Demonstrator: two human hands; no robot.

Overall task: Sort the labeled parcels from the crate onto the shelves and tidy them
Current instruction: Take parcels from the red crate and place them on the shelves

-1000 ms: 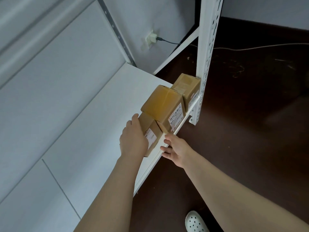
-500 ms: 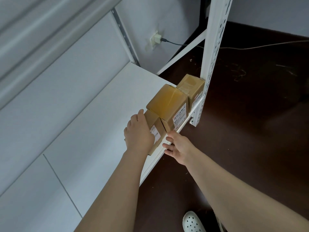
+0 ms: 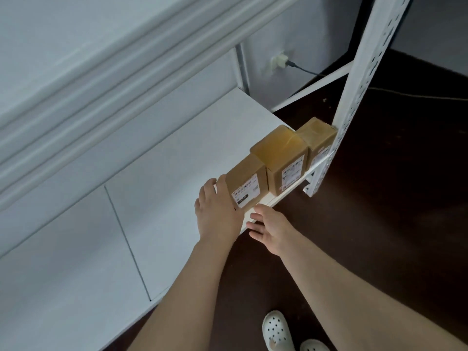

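Three parcels (image 3: 281, 158) in a row w/ labels out at shelf (image 3: 164, 186) front edge; left hand (image 3: 217, 214) flat, apparently pressing side of nearest parcel (image 3: 247, 184), right hand (image 3: 271, 229) slack below, both grips released; crate out of view, remainder unkn.

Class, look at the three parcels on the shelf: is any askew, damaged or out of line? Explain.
Nothing stands out. The nearest parcel, middle parcel and far parcel stand upright in one row along the shelf edge, labels facing out, no damage visible. The middle one is taller.
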